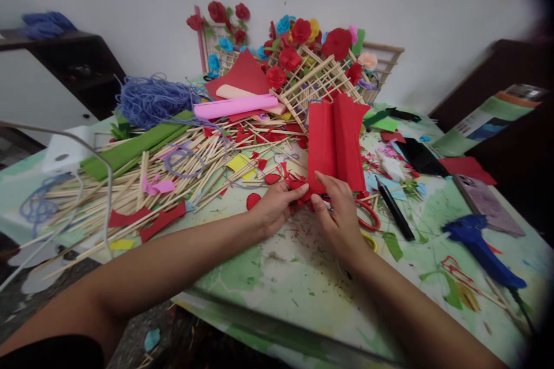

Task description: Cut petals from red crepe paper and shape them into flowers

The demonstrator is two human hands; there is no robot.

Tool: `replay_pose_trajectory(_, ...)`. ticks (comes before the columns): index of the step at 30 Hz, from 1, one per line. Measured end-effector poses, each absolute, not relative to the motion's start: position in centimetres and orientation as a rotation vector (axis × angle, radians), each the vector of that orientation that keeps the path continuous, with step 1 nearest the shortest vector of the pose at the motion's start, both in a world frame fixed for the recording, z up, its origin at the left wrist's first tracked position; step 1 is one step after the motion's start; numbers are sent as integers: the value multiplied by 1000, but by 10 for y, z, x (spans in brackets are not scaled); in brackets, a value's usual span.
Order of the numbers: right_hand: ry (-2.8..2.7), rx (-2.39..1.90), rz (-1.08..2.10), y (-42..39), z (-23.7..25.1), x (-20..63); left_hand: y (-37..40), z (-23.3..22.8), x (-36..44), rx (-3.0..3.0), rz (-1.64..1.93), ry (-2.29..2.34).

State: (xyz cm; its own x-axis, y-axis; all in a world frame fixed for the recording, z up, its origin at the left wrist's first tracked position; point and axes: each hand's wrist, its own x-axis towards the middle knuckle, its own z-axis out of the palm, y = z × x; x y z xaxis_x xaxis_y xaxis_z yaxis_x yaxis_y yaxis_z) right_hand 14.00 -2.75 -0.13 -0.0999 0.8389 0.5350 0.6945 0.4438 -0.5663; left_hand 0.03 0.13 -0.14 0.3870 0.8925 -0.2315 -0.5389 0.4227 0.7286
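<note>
The bench [277, 279] carries a pale green-and-white patterned covering, bare and littered with small scraps at the near centre. A plain white wall [151, 6] closes the far side; a dark cabinet [93, 63] stands at far left.

Thin, straight, pale wooden sticks [190, 167] lie in a loose, crossed heap at left. Tangled blue-violet yarn [153, 101] rests at the far left of the heap. A long green paper strip [130, 150] and a smooth pink paper roll [236, 106] lie across the left and far centre. Beyond them, stick lattices [320, 75] stand tilted among ruffled paper flowers [300, 30], mostly red, some blue.

A folded red paper sheet [321, 138], with straight lengthwise creases, is just beyond the right hand [341, 219]. To the right are a red loop handle [375, 220], a black marker [395, 207], a blue glue gun [482, 248] and a pale green bottle [489, 121] with an orange band.

The left hand [279, 207] pinches small red paper pieces [298, 184] at centre, thumb against fingers. The right hand is partly curled beside these pieces, thumb and forefinger narrowly apart; whether it grips any cannot be told.
</note>
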Motion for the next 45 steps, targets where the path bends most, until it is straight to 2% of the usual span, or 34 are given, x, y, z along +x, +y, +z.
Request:
replay_pose_trajectory(7,-1979,-1338,196,-28,-3,139,1,-3,1,600,983,624)
replay_pose_trajectory(15,-1841,-1282,333,-26,-1,140,1,-3,0,641,975,615)
replay_pose_trajectory(22,-1660,-1294,333,-24,1,141,2,4,-1,504,1021,658)
replay_pose_trajectory(34,-1935,-1297,51,-31,1,140,2,3,0,435,1050,644)
replay_pose_trajectory(45,-1740,-1338,407,-28,1,138,-3,-2,3,685,1030,587)
